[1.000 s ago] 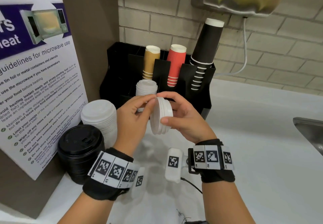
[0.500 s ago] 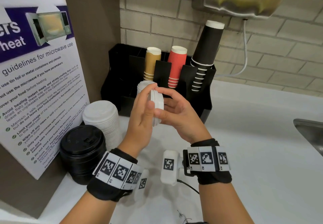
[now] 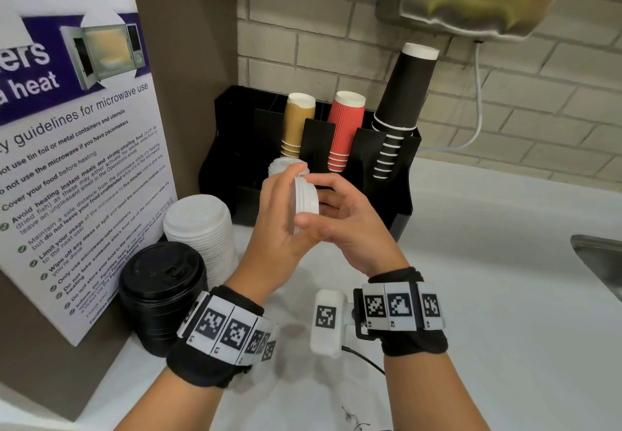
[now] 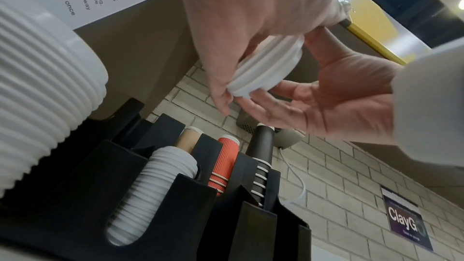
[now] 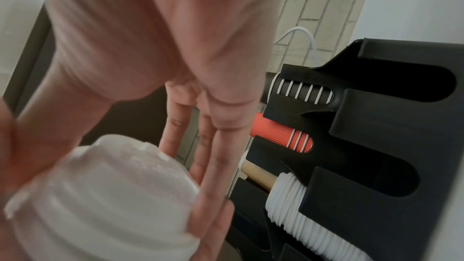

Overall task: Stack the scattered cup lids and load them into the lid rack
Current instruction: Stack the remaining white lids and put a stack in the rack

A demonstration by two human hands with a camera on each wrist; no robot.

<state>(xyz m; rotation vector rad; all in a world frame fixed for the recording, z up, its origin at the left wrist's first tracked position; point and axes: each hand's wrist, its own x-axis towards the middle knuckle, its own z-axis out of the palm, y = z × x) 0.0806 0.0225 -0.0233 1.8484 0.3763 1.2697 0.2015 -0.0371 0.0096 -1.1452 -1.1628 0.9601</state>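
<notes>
A short stack of white cup lids stands on edge in the air just in front of the black lid rack. My right hand grips the stack by its rim, thumb below and fingers behind; the right wrist view shows the lid stack between them. My left hand lies flat against its left face with the fingers fairly straight. In the left wrist view the lid stack sits between both hands. A row of white lids lies in one rack slot.
On the counter at the left stand a tall pile of white lids and a pile of black lids, beside a microwave notice board. Tan, red and black cups fill the rack's back slots. A sink edge is at right.
Both hands have carried the lid stack up and closer to the rack. The left hand went from pinching the stack's rim to lying flat against its face.
</notes>
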